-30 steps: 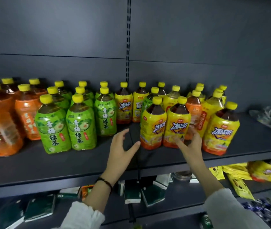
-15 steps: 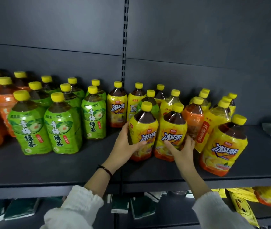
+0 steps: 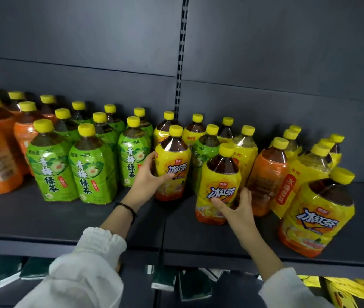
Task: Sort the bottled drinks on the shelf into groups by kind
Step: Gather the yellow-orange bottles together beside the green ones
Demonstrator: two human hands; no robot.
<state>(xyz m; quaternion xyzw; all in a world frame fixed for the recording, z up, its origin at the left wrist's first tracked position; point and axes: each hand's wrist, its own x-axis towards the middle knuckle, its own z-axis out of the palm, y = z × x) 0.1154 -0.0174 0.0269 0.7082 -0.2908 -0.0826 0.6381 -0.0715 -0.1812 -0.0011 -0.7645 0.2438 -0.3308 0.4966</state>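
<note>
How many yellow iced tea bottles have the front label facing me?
3: one bottle in the left hand, one in the right hand, one at the shelf's far right. More stand behind, partly hidden.

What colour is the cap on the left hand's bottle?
Yellow. Head view shows the cap on that bottle best.

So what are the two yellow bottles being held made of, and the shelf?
Both the left yellow bottle and the right yellow bottle look like clear plastic: dark tea shows through near the neck. Their labels seem glossy plastic film, since they shine and crinkle. The shelf looks like dull, dark painted metal, probably.
</note>
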